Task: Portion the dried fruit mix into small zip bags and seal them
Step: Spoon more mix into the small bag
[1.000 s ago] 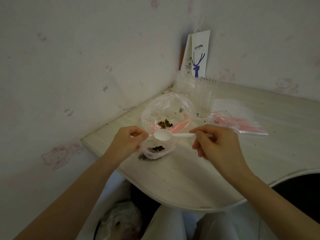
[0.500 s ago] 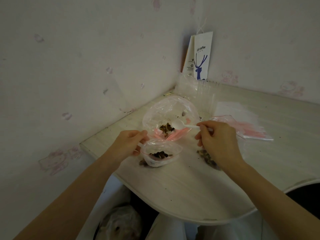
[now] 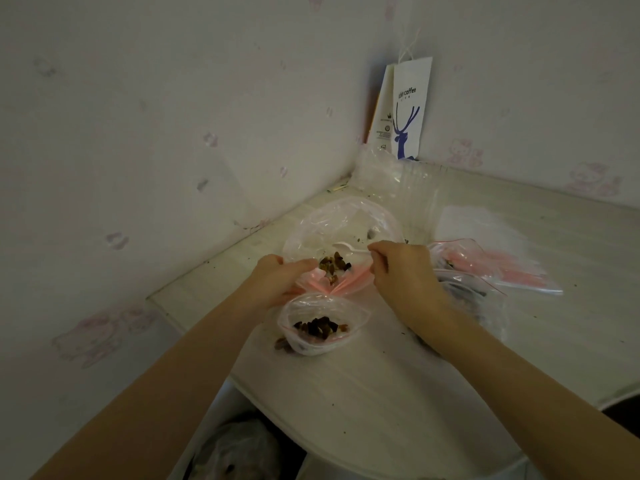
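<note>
A large clear zip bag (image 3: 341, 223) with a pink strip lies open on the white table (image 3: 398, 393), and dried fruit mix (image 3: 334, 264) sits near its mouth. My right hand (image 3: 401, 271) pinches the handle of a white plastic spoon (image 3: 346, 247) whose bowl is inside that bag. My left hand (image 3: 280, 280) grips the left edge of the large bag's mouth. In front stands a small zip bag (image 3: 320, 323), open, with dark dried fruit in it. A few fruit pieces (image 3: 282, 342) lie beside it.
A pile of small zip bags with pink strips (image 3: 502, 265) lies right of my right hand. Clear plastic packaging (image 3: 391, 174) and a white coffee paper bag (image 3: 405, 109) stand in the wall corner. The table's rounded front edge is near me, with a bin bag (image 3: 239, 452) below.
My right hand moved the spoon from above the small bag back into the large bag. My left hand let go of the small bag and took the large bag's mouth.
</note>
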